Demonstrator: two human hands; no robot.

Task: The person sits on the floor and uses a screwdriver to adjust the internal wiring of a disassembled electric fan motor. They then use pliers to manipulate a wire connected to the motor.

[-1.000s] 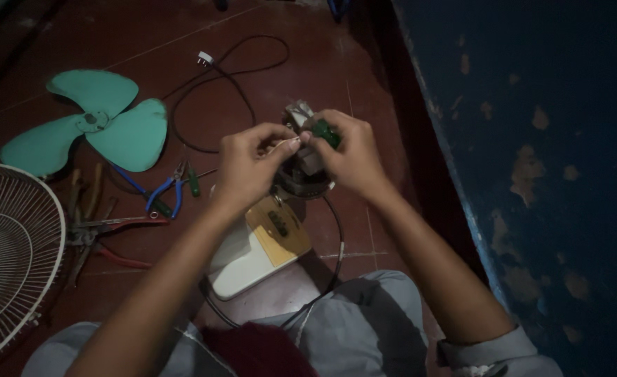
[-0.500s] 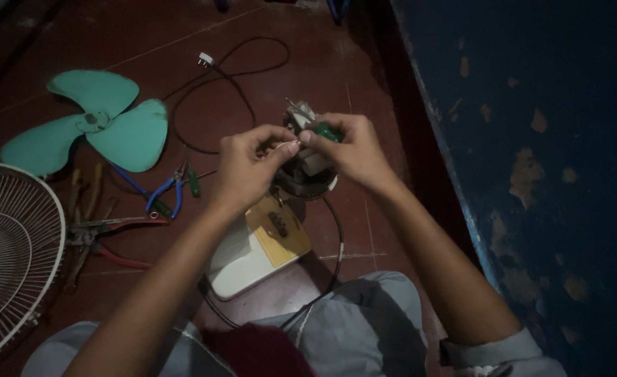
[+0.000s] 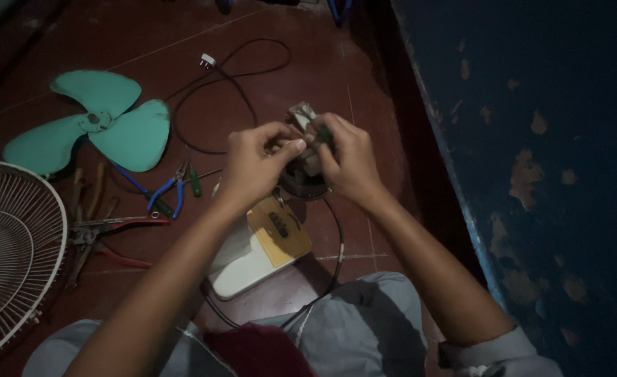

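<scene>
On the red tile floor (image 3: 148, 42), left hand (image 3: 256, 167) and right hand (image 3: 347, 160) each grip the fan motor (image 3: 307, 171)

A makeshift repair spot on the floor of a home.

The work lies directly on a red tiled floor (image 3: 182, 42) beside a dark blue wall (image 3: 532, 139) with flaking paint, in dim light. A fan is spread about in parts: teal blade (image 3: 99, 129), wire guard (image 3: 8, 244), white base (image 3: 252, 258), black cord (image 3: 231, 77). Pliers (image 3: 169, 192) and other hand tools lie near the guard. No bench is used.
</scene>
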